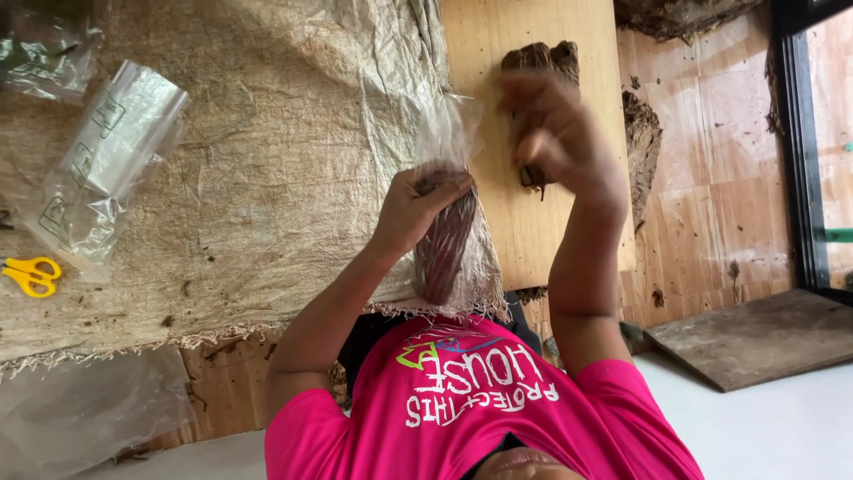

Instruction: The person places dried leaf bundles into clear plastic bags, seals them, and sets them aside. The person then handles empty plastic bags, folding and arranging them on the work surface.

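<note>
A clear, crinkled plastic bag (455, 222) packed with a bundle of thin reddish-brown sticks (442, 240) is held upright in front of a person in a bright pink printed T-shirt (471, 400), just above the frayed edge of a pale woven sack cloth (267, 178). The left hand (416, 206) grips the bag near its top, fingers curled closed around the stick ends and the gathered plastic. The right hand (555, 133) is raised beside the bag's open mouth, blurred; its fingers look loosely bent, and whether they pinch anything cannot be told. Behind that hand lies a light wooden board (524, 53) carrying a dark brown clump of fibrous material (542, 58), with more dark crumbly matter (641, 142) on the brown wooden floor (702, 196) beside it. Well off across the sack cloth rest a stack of empty clear plastic bags (102, 169) and, near them at the edge, a pair of yellow-handled scissors (31, 276). A grey flat slab (755, 338) lies on the floor to the other side.
</note>
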